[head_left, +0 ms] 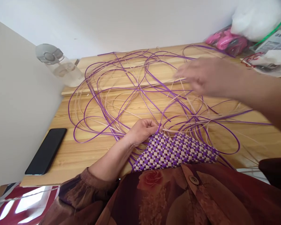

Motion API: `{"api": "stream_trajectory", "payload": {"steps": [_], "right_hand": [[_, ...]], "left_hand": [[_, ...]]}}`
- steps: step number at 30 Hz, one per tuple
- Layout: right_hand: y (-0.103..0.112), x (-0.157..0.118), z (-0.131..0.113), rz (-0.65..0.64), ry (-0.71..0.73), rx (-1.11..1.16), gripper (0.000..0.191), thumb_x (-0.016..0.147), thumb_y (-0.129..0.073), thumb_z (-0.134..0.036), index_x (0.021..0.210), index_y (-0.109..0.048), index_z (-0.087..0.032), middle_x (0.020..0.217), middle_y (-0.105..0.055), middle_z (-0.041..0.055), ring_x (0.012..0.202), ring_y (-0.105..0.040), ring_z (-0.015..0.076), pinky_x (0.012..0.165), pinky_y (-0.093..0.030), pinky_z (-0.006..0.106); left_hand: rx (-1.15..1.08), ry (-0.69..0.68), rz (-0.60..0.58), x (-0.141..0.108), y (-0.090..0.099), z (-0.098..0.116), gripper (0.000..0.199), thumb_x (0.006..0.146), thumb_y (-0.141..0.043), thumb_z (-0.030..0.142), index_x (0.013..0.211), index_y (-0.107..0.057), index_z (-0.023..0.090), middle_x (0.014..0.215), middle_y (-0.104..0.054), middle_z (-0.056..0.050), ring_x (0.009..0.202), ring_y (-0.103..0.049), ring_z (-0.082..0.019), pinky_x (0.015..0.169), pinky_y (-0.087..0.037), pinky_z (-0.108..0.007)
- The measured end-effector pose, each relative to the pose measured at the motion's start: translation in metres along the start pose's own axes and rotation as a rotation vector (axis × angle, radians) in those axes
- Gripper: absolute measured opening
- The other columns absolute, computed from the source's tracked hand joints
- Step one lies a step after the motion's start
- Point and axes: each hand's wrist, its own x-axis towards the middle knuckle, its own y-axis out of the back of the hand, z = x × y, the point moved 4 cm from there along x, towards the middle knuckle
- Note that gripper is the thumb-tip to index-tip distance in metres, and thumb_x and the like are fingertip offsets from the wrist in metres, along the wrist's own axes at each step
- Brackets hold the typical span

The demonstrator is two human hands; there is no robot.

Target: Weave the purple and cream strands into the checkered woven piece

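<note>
A woven piece [173, 150] in a purple and cream check lies at the table's near edge, against the body. My left hand [145, 130] pinches a purple strand at its upper left corner. Long loose purple and cream strands [138, 89] spread from the piece across the table in wide loops. Over the strands at the right, my right hand [196, 76] is raised and blurred by motion. Its fingers are bent together near a pale strand, and whether they grip it cannot be made out.
A black phone [46, 151] lies at the left on the wooden table [67, 153]. A clear bottle with a grey lid [61, 65] stands at the back left. Pink items in plastic [227, 42], a white bag [257, 20] and papers crowd the back right by the wall.
</note>
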Motion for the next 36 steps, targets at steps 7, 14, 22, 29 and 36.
{"api": "stream_trajectory", "payload": {"steps": [7,14,22,29,36], "right_hand": [[-0.076,-0.046,-0.066,-0.255,0.469,-0.001,0.025,0.094,-0.044,-0.027,0.089,-0.066,-0.017,0.089,-0.066,0.0089,0.092,-0.056,0.0230,0.088,-0.038,0.040],[-0.093,-0.053,-0.036,-0.448,0.103,0.415,0.027,0.089,-0.049,-0.035,0.074,-0.063,-0.017,0.064,-0.057,-0.0026,0.060,-0.048,0.0092,0.058,-0.031,0.023],[-0.099,-0.041,-0.038,-0.499,-0.051,0.482,0.027,0.085,-0.051,-0.038,0.069,-0.058,-0.017,0.058,-0.052,-0.0035,0.052,-0.044,0.0074,0.051,-0.029,0.021],[-0.108,-0.040,-0.038,-0.647,-0.175,0.594,0.018,0.079,-0.050,-0.025,0.064,-0.054,-0.016,0.058,-0.057,-0.0020,0.050,-0.048,0.0078,0.048,-0.033,0.020],[-0.104,-0.037,-0.028,-0.346,0.062,0.369,0.024,0.085,-0.055,-0.038,0.080,-0.066,-0.017,0.072,-0.065,0.0010,0.066,-0.056,0.0133,0.062,-0.039,0.025]], "left_hand": [[-0.022,-0.038,0.011,-0.001,0.000,0.001,0.031,0.065,-0.075,0.041,0.067,-0.060,0.014,0.054,-0.050,0.005,0.048,-0.035,-0.005,0.049,-0.023,-0.022],[-0.117,-0.028,0.004,-0.005,-0.005,0.008,0.035,0.067,-0.074,0.043,0.062,-0.056,0.014,0.054,-0.046,0.005,0.049,-0.033,-0.005,0.049,-0.021,-0.023],[-0.122,-0.019,-0.016,-0.006,-0.005,0.009,0.033,0.069,-0.072,0.041,0.063,-0.054,0.015,0.053,-0.041,0.006,0.048,-0.030,-0.005,0.049,-0.018,-0.024],[-0.183,-0.032,-0.013,-0.004,-0.003,0.008,0.034,0.073,-0.068,0.044,0.062,-0.054,0.015,0.056,-0.045,0.004,0.051,-0.035,-0.007,0.053,-0.022,-0.025],[-0.121,-0.007,-0.019,-0.006,-0.002,0.011,0.023,0.064,-0.075,0.029,0.063,-0.057,0.015,0.054,-0.048,0.005,0.051,-0.035,-0.006,0.053,-0.021,-0.024]]}}
